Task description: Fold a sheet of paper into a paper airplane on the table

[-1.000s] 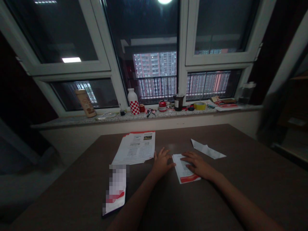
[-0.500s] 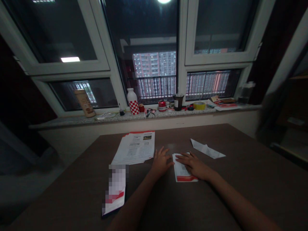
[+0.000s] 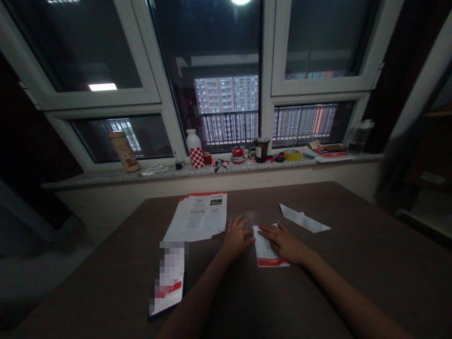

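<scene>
A folded white leaflet with a red band [image 3: 265,254] lies on the dark brown table [image 3: 318,292] in front of me. My right hand [image 3: 284,242] lies flat on it, fingers stretched out and pointing left. My left hand [image 3: 237,238] rests flat on the table at the leaflet's left edge, fingers spread, fingertips touching the paper. Neither hand grips anything.
A stack of printed sheets [image 3: 198,216] lies to the left, a folded white paper [image 3: 304,219] to the right, and another leaflet [image 3: 169,278] near the front left. The windowsill [image 3: 106,178] holds a checked bottle [image 3: 195,149], a dark cup [image 3: 261,150], a tape roll [image 3: 292,155] and small items.
My right hand has slid left across the leaflet toward the left hand, and the leaflet has shifted and straightened slightly. The left hand has hardly moved.
</scene>
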A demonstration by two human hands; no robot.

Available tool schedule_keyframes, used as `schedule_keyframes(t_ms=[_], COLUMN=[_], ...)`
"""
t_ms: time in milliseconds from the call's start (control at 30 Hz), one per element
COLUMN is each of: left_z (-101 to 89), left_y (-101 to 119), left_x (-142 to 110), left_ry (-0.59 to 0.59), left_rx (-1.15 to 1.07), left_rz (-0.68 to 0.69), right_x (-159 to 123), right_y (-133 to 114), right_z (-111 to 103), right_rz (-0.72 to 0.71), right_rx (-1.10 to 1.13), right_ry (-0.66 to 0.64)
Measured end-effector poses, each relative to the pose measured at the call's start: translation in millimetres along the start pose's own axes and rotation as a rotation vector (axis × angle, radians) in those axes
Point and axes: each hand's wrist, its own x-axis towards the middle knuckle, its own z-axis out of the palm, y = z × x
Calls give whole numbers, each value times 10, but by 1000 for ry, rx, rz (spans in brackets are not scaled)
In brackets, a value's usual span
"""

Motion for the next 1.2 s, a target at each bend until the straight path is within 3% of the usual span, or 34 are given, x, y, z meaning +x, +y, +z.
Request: schedule_keyframes(t_ms=[600,967,1200], left_z=[46,138,90], left_y=[-53,45,142], left_x=[25,26,17], left_ry=[-6,62,21], left_rx=[-47,-171,-213], left_rz=[7,-81,-168], right_x=[8,-9,-17], right_y=[5,-17,-18], right_z=[1,-15,-9], right_rz=[-30,-38,-60], right_rx=[1,-18,-28], right_ry=[-2,1,17])
